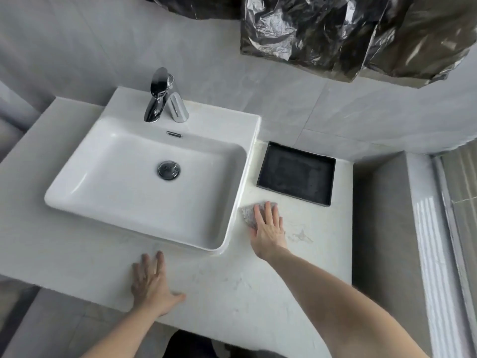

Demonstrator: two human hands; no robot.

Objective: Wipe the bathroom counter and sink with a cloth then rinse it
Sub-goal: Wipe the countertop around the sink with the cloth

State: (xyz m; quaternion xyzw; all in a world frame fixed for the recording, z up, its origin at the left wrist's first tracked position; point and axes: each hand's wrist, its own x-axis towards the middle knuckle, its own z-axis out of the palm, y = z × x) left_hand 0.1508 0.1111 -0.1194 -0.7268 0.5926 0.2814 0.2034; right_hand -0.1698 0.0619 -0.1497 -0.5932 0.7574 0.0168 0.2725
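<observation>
A white rectangular sink (227, 202) stands on a pale marble counter (232, 288). My right hand (268, 228) lies flat, fingers straight, pressing a small grey speckled cloth (247, 214) onto the counter just right of the sink's front corner. Most of the cloth is hidden under the palm. My left hand (152, 282) rests flat on the counter in front of the sink, fingers spread, holding nothing. A chrome tap (157, 99) rises at the back of the sink, and the drain plug (168, 170) sits in the middle of the basin.
A black empty tray (333, 177) sits on the counter behind my right hand, near the wall. A faint stain (300, 235) marks the counter right of the hand. Crumpled dark plastic sheeting (348, 34) hangs on the wall above. The counter drops off at its right edge.
</observation>
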